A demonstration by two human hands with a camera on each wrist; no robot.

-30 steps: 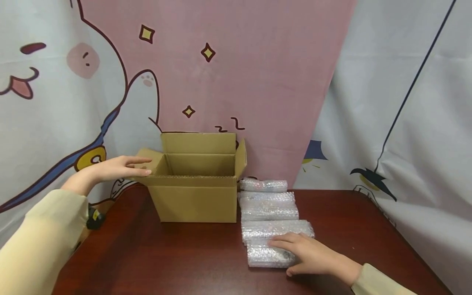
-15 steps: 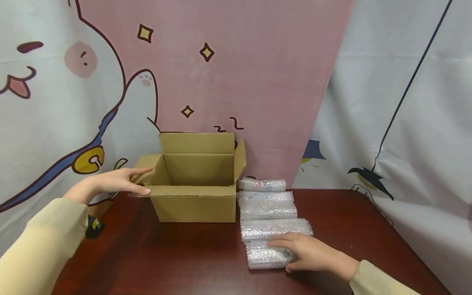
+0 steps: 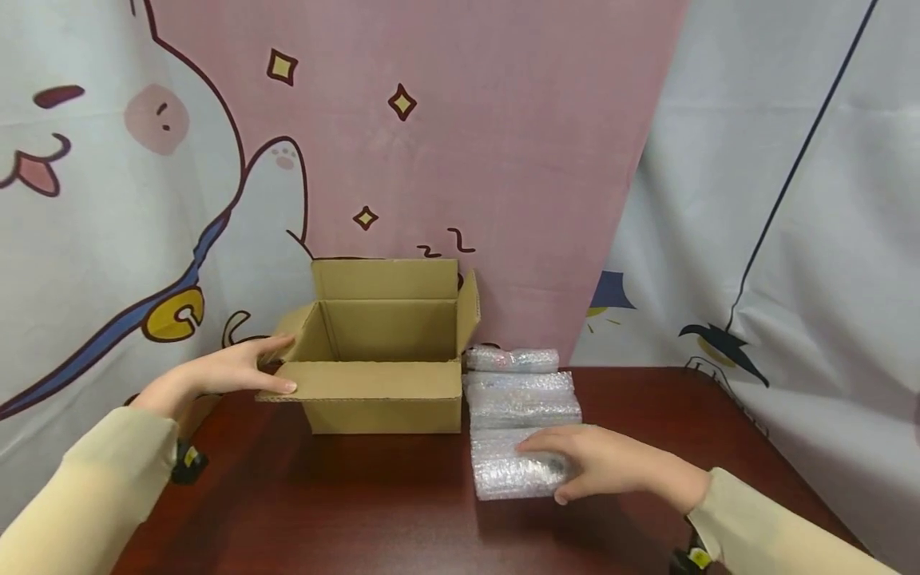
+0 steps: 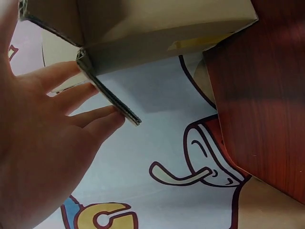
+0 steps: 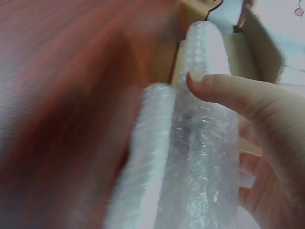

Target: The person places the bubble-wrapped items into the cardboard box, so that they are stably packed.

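A brown cardboard box stands with its top flaps spread. My left hand is at its near left corner, thumb on the front flap and straight fingers against the left flap. In the left wrist view those fingers touch the edge of a flap. Right of the box, my right hand grips a bubble-wrapped package, which hangs over the table with a shadow below. The right wrist view shows the thumb across the bubble wrap. What is inside the wrap is unclear.
More bubble-wrapped packages lie in a row beside the box, the rearmost rolled narrow. They rest on a dark red wooden table. A cartoon-printed curtain hangs close behind the table.
The front flap has swung outward and down with my left hand, which has lowered slightly. My right hand has taken hold of the nearest bubble-wrapped package and raised it from the table.
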